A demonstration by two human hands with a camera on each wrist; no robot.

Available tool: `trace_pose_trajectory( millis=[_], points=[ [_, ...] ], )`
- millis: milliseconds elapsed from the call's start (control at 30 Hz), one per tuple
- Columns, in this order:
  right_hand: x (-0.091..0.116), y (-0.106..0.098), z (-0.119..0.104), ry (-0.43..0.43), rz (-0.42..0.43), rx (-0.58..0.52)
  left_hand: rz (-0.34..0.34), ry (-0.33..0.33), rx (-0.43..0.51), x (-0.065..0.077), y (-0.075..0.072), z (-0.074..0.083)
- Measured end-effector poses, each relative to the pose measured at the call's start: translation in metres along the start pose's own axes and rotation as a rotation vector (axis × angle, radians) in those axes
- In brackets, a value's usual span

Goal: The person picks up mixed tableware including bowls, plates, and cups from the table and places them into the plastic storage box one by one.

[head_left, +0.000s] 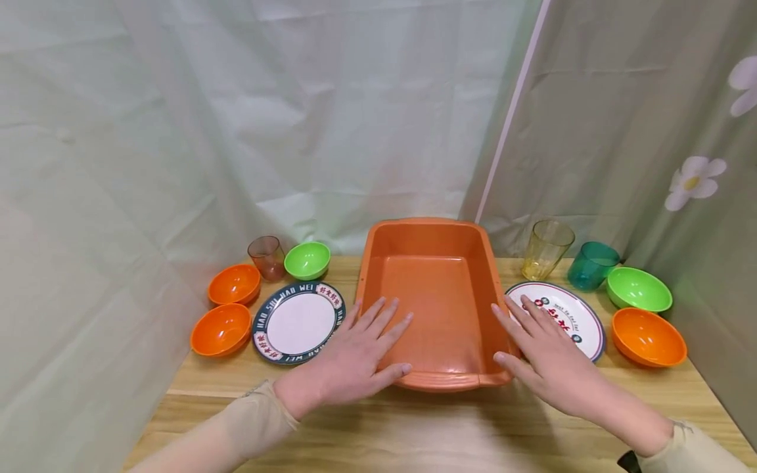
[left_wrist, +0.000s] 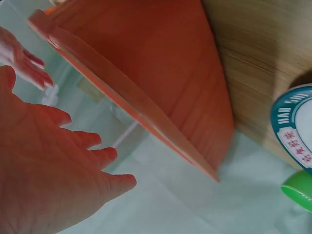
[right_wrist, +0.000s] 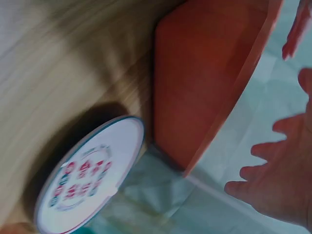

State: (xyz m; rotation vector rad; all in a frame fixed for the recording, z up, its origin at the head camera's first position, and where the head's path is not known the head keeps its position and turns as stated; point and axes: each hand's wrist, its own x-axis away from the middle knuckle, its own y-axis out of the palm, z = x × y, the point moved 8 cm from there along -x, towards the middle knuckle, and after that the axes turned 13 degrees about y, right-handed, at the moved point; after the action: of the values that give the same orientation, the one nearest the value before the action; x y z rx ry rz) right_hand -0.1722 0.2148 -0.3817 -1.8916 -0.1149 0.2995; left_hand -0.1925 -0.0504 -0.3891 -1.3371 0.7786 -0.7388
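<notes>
Beige sleeves [head_left: 236, 424] lead to the left hand [head_left: 357, 358] and right hand [head_left: 552, 361], both empty, fingers straight and spread, over the near sides of the tub [head_left: 432, 309] between them. Just outside each lie the left plate [head_left: 298, 323] and right plate [head_left: 570, 312]; farther out, bowls [head_left: 221, 332] and cups [head_left: 593, 266] flank both sides, probably because the tub fills the middle.

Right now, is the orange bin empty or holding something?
Empty, as far as visible: the head view looks into the orange bin and its floor is bare, though the left hand hides a small part.
</notes>
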Motion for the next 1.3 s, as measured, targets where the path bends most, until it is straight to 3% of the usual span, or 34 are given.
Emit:
trace_pose_trajectory(
  millis=[133, 300, 500, 600, 667, 833, 1033, 1133, 1300],
  points=[
    [0.001, -0.014, 0.029, 0.116, 0.015, -0.178, -0.024, 0.059, 0.004, -0.006, -0.001, 0.012],
    [0.007, -0.018, 0.071, 0.315, -0.077, -0.349, -0.054, 0.159, -0.001, -0.019, -0.002, 0.033],
    [0.021, -0.009, 0.114, 0.511, -0.180, -0.458, -0.103, 0.248, -0.040, -0.036, 0.000, 0.058],
    [0.028, -0.004, 0.132, 0.583, -0.197, -0.473, -0.124, 0.286, -0.069, -0.044, 0.003, 0.070],
    [0.031, 0.001, 0.143, 0.614, -0.203, -0.542, -0.134, 0.314, -0.084, -0.049, 0.005, 0.078],
    [0.041, 0.023, 0.166, 0.733, -0.261, -0.914, -0.147, 0.383, -0.137, -0.061, 0.005, 0.095],
    [0.063, 0.054, 0.186, 0.992, -0.343, -1.396, -0.169, 0.424, -0.185, -0.072, 0.008, 0.110],
    [0.071, 0.064, 0.190, 1.054, -0.356, -1.496, -0.174, 0.439, -0.194, -0.077, 0.009, 0.114],
    [0.077, 0.073, 0.198, 1.096, -0.349, -1.535, -0.179, 0.462, -0.205, -0.084, 0.009, 0.121]
  ],
)
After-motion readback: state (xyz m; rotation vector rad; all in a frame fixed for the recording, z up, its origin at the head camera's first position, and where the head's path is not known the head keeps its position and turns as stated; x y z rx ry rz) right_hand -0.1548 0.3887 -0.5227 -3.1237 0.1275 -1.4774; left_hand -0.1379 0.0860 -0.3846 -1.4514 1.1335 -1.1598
